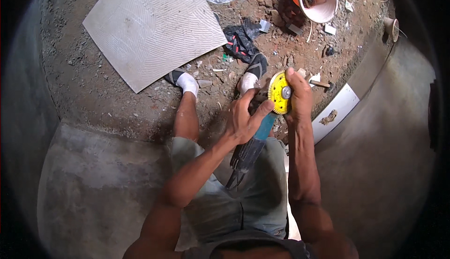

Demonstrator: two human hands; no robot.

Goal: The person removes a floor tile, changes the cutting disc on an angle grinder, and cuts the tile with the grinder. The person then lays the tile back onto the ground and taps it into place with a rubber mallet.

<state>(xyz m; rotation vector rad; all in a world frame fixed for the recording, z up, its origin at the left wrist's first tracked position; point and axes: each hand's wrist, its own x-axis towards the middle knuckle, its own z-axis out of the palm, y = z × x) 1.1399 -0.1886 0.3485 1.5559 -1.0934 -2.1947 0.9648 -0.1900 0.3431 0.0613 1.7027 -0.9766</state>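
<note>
Head view: brown, rubble-strewn earth ground spreads ahead of and around both hands. Largest on it is a pale grey square tile with ridged lines across its upward face, lying ahead and to the left of the left hand. To the right of the right hand, and slightly nearer the body, lies a long white flat panel with a brown lump on it.

Between the hands is a blue-and-black angle grinder, its black rear end running back from the left hand toward the person's lap and its head pointing forward. The left hand is curled about the grinder near its head, thumb stretched out to the edge of the disc; its fingertips on the far side are hidden.

Well ahead of the right hand stands a tilted white-and-orange bucket, its mouth facing the camera. A crumpled black plastic bag lies ahead of the left hand, near the person's feet.

Fitted on the grinder is a round yellow disc with dark holes; the right hand closes around its right side, most fingers out of sight. Just beside that hand, to the right, lies a wooden-handled hammer. Smallest is the silvery round nut at the disc's centre.
</note>
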